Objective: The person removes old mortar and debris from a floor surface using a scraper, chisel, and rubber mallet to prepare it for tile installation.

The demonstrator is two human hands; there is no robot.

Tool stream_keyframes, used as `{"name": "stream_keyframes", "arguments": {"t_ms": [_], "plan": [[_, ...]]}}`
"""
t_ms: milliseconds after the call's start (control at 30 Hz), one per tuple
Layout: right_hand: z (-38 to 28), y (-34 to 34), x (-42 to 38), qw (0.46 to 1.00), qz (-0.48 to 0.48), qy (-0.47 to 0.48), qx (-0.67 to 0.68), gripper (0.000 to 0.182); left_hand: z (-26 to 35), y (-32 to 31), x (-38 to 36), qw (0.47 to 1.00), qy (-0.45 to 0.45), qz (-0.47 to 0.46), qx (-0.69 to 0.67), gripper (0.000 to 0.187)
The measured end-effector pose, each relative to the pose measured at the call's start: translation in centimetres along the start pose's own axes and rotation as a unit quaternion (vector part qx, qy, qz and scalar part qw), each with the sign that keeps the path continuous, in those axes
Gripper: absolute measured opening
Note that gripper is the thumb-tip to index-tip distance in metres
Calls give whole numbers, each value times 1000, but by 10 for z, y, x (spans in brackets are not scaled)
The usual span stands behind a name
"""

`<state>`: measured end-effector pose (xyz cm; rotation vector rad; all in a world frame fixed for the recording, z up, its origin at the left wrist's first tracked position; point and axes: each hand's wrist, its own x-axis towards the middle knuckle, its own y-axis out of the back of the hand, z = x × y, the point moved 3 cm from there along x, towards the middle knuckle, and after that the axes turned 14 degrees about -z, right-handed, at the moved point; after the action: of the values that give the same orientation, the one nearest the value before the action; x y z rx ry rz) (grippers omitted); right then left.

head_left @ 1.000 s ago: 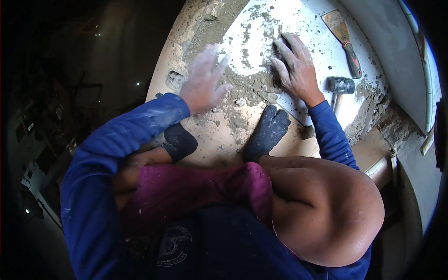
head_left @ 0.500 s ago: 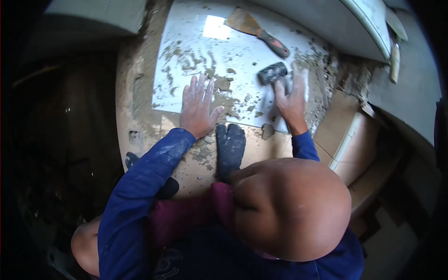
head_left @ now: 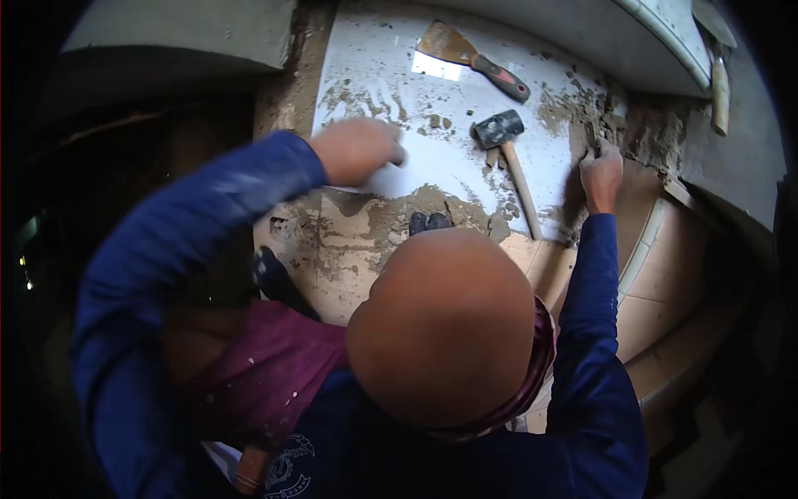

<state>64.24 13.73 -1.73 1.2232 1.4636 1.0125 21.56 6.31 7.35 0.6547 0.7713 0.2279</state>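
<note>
A large white tile (head_left: pixel 449 158) lies on the floor, spattered with wet mortar. My left hand (head_left: pixel 357 154) is over its left part, smeared by motion, with its fingers bent to the right. My right hand (head_left: pixel 602 173) is closed at the tile's right edge, beside crumbly mortar (head_left: pixel 559 112); a thin greyish shape points up from its fingers, and I cannot tell what it is. A rubber mallet (head_left: pixel 500 130) with a black head and wooden handle lies on the tile between my hands. Beyond it rests a rusty-bladed scraper (head_left: pixel 499 76) with a dark red-and-black handle.
Mortar crumbs (head_left: pixel 428 204) line the tile's near edge, close to a dark-covered foot (head_left: pixel 429 222). Tan floor tiles (head_left: pixel 341 274) surround my feet. A wooden-handled trowel (head_left: pixel 720 96) is by the ledge at upper right. My bent knee (head_left: pixel 445 324) fills the near middle.
The mallet, held by my right hand before, now lies on the tile, and that hand has shifted right to the edge. My left hand, earlier flat with spread fingers, has moved farther up the tile.
</note>
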Motion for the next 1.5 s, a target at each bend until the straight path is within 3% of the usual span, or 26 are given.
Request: {"name": "stream_keyframes", "arguments": {"t_ms": [100, 167, 200, 233, 300, 400, 500, 567, 600, 633, 700, 800, 1033, 1167, 1233, 1367, 1500], "plan": [[-28, 13, 5, 993, 1, 75, 90, 32, -26, 37, -60, 988, 113, -95, 47, 23], [-77, 30, 7, 981, -33, 103, 160, 31, -39, 37, -81, 973, 184, -141, -19, 25], [-100, 31, 9, 969, -66, 163, 172, 30, -48, 39, -92, 961, 218, -162, -45, 26], [-125, 31, 13, 965, -113, 169, 166, 30, -55, 33, -99, 965, 208, -147, -51, 29], [-181, 44, 10, 949, -118, 203, 209, 27, -77, 12, -106, 978, 158, -94, -98, 29], [-221, 69, -3, 930, -157, 154, 295, 21, -111, 5, -98, 968, 206, -107, -91, 38], [-251, 91, -16, 904, -183, 100, 373, 17, -139, -34, -91, 978, 129, 165, -22, 51], [-264, 84, -19, 902, -177, 77, 387, 14, -144, -60, -72, 968, 130, 213, 26, 65], [-264, 72, -25, 910, -160, 69, 377, 12, -144, -77, -59, 972, 133, 191, -33, 71], [-264, 60, -31, 915, -149, 59, 369, 11, -133, -93, -52, 970, 166, 176, 10, 75], [-271, 43, -44, 924, -140, 55, 352, 10, -125, -107, -47, 962, 157, 223, 14, 77], [-289, 33, -63, 932, -137, 65, 329, 9, -132, -104, -59, 975, 117, 185, -31, 78], [-336, 24, -76, 948, -118, 185, 228, 13, -88, -157, -119, 994, 35, 99, -34, 81], [-343, 13, -75, 933, -236, 131, 237, 19, -80, -197, -146, 996, -28, 87, -21, 84], [-346, 22, -69, 937, -219, 199, 186, 28, -81, -207, -150, 995, -29, 89, -21, 84], [-363, 51, -68, 938, -243, 207, 132, 30, -72, -209, -150, 995, -16, 97, -29, 87], [-356, 33, -79, 929, -304, 174, 122, 32, -70, -211, -145, 994, -33, 97, -24, 89]]}}
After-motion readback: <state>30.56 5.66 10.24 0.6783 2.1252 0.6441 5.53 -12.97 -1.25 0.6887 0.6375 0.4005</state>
